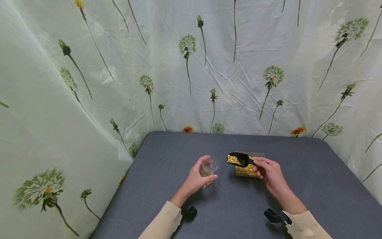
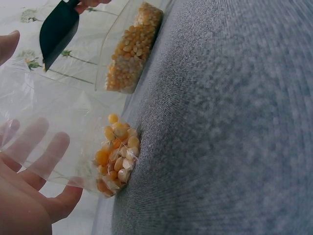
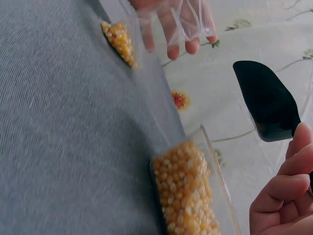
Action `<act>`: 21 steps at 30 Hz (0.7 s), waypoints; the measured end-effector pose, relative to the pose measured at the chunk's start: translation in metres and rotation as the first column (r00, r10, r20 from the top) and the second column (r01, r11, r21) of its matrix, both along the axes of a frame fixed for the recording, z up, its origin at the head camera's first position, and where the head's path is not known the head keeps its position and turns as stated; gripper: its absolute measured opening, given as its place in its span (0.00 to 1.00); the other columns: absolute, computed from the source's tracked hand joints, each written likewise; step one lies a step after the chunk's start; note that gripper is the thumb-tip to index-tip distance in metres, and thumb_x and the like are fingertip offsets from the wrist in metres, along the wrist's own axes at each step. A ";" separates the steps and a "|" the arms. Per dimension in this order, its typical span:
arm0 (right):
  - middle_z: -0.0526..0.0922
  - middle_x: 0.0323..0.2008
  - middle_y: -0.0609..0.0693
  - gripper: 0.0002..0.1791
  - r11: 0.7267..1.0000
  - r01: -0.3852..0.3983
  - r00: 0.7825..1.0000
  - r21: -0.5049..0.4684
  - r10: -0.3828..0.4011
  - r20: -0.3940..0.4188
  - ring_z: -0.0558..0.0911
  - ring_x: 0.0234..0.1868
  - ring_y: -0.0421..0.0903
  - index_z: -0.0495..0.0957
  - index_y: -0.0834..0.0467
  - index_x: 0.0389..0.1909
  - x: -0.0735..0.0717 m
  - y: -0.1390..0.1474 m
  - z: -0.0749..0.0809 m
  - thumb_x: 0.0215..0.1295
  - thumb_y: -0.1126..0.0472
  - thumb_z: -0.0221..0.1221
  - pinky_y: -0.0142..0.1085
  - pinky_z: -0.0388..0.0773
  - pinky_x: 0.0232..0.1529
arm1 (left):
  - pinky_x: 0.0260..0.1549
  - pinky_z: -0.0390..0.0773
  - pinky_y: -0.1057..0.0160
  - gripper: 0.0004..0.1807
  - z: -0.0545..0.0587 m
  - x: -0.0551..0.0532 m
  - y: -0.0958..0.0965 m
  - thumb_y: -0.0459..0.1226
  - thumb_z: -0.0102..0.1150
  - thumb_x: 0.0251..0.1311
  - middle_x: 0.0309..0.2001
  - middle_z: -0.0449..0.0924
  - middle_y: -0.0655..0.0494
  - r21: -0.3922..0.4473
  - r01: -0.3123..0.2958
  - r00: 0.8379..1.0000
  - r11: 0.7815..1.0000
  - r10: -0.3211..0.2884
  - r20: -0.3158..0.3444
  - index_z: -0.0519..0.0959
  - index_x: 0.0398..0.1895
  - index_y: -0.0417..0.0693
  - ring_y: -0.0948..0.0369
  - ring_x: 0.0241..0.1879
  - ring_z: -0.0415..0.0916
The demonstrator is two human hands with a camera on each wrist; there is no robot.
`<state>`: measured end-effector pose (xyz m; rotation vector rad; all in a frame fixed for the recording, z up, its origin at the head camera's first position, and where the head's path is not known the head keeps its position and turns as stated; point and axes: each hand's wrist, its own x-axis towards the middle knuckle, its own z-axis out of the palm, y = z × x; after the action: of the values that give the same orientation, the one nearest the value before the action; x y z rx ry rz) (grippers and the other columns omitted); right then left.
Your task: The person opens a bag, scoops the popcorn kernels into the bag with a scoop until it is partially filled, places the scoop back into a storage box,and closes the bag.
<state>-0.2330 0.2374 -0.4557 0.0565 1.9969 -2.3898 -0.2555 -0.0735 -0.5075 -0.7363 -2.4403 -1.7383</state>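
Observation:
My left hand holds a clear plastic bag by its sides, its mouth spread between thumb and fingers. Corn kernels lie in the bottom of the bag, which stands on the table in the left wrist view. My right hand grips a black scoop by its handle. Yellow kernels sit at the front of the scoop. The scoop is raised above a clear plastic container of corn kernels, its tip toward the bag.
A dark grey cloth-covered table lies under everything. Behind it and along the left hangs a pale curtain with dandelion prints. Black bands are at both wrists, beside the cream sleeves.

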 end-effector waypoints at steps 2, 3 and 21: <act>0.81 0.23 0.48 0.08 1.000 -0.015 1.000 0.006 0.015 -0.003 0.73 0.20 0.39 0.84 0.59 0.42 -0.001 -0.004 0.002 0.73 0.59 0.60 0.31 0.71 0.22 | 0.56 0.70 0.43 0.42 0.000 0.000 0.000 0.52 0.72 0.57 0.60 0.75 0.59 -0.003 -0.004 1.000 1.000 0.004 0.002 0.64 0.73 0.58 0.61 0.59 0.71; 0.81 0.23 0.48 0.09 1.000 -0.023 1.000 0.006 0.023 -0.006 0.73 0.21 0.39 0.84 0.60 0.43 -0.001 -0.006 0.003 0.73 0.59 0.60 0.31 0.71 0.22 | 0.56 0.70 0.43 0.42 0.000 0.000 0.000 0.53 0.72 0.57 0.60 0.75 0.60 -0.004 -0.006 1.000 1.000 0.006 0.005 0.64 0.73 0.60 0.61 0.59 0.71; 0.81 0.22 0.48 0.09 0.989 -0.117 0.993 0.087 0.120 -0.021 0.73 0.19 0.40 0.83 0.63 0.45 -0.003 -0.033 0.015 0.72 0.61 0.60 0.32 0.67 0.21 | 0.56 0.70 0.44 0.40 0.000 0.000 0.002 0.45 0.74 0.58 0.60 0.75 0.59 -0.001 -0.021 1.000 1.000 0.021 0.010 0.64 0.71 0.68 0.61 0.58 0.71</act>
<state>-0.2357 0.2046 -0.4402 -0.0897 2.0510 -2.2446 -0.2557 -0.0718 -0.5077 -0.7014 -2.4464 -1.7374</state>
